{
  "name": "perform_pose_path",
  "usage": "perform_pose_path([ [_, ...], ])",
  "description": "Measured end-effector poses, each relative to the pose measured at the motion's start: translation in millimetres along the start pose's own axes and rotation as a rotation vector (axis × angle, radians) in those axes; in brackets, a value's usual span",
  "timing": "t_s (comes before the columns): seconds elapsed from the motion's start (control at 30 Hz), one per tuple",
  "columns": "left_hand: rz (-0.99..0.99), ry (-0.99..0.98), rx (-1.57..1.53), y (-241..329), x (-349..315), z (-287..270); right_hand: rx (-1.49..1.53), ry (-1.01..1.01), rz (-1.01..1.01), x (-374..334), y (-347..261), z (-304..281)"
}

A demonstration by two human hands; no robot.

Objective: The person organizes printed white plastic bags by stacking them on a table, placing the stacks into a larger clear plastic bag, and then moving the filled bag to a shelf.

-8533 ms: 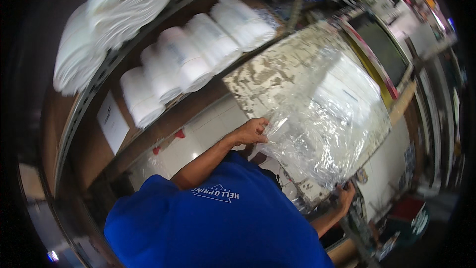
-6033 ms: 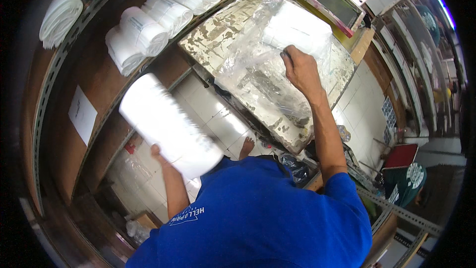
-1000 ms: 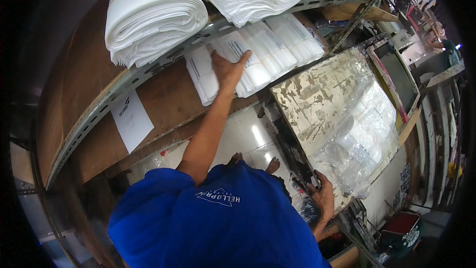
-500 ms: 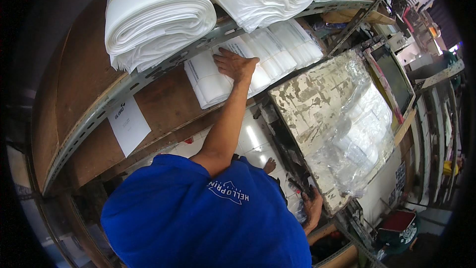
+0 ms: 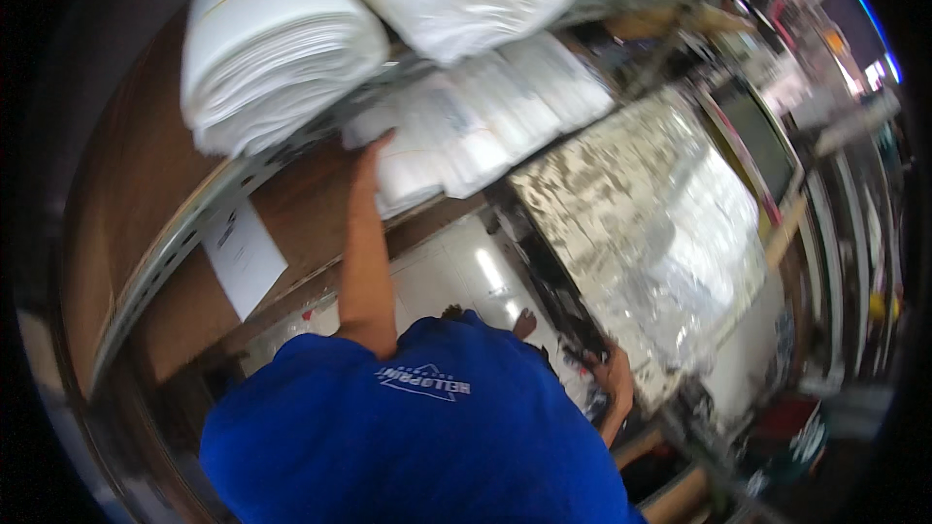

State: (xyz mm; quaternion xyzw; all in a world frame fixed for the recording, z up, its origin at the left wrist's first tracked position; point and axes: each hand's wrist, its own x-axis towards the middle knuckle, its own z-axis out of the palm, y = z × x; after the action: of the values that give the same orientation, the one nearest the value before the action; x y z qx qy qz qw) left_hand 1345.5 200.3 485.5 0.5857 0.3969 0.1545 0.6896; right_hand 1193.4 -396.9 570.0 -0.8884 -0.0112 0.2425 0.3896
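A brown shelf (image 5: 311,199) spreads around the left hand (image 5: 371,157), a stained surface (image 5: 573,184) beside the right hand (image 5: 612,371). Behind both, a blue shirt (image 5: 398,456) bears white lettering (image 5: 425,384). White bundles (image 5: 476,121) lie at the left hand; left of them, a sheet (image 5: 245,260) carries blurred print (image 5: 226,232). The hands are apart, grips unclear.

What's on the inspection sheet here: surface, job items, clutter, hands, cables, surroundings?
Surface: table, top patchy and worn-looking.
Job's things: white bundles in a row on the lower shelf; clear plastic over the table.
Clutter: paper sheet left of the row.
Left hand: at the row's left end; blurred, grip unclear.
Right hand: by the table's near edge; grip unclear.
Cables: nothing seen.
Surroundings: larger white rolls above; tiled floor.
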Motion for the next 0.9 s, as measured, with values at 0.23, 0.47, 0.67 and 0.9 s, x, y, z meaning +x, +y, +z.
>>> perform_pose_path([
  [0.23,-0.178,-0.240,-0.157,30,-27,13,0.001,0.221,0.136,-25,30,3],
  [0.47,-0.151,-0.209,-0.132,28,-39,11,0.181,0.562,0.292,-55,56,30],
  [0.67,-0.103,-0.150,-0.361,-2,-35,-36,0.230,0.406,0.256,-50,33,49],
  [0.9,-0.059,-0.294,-0.804,-1,-116,-54,0.297,0.127,0.025,5,-22,61],
])
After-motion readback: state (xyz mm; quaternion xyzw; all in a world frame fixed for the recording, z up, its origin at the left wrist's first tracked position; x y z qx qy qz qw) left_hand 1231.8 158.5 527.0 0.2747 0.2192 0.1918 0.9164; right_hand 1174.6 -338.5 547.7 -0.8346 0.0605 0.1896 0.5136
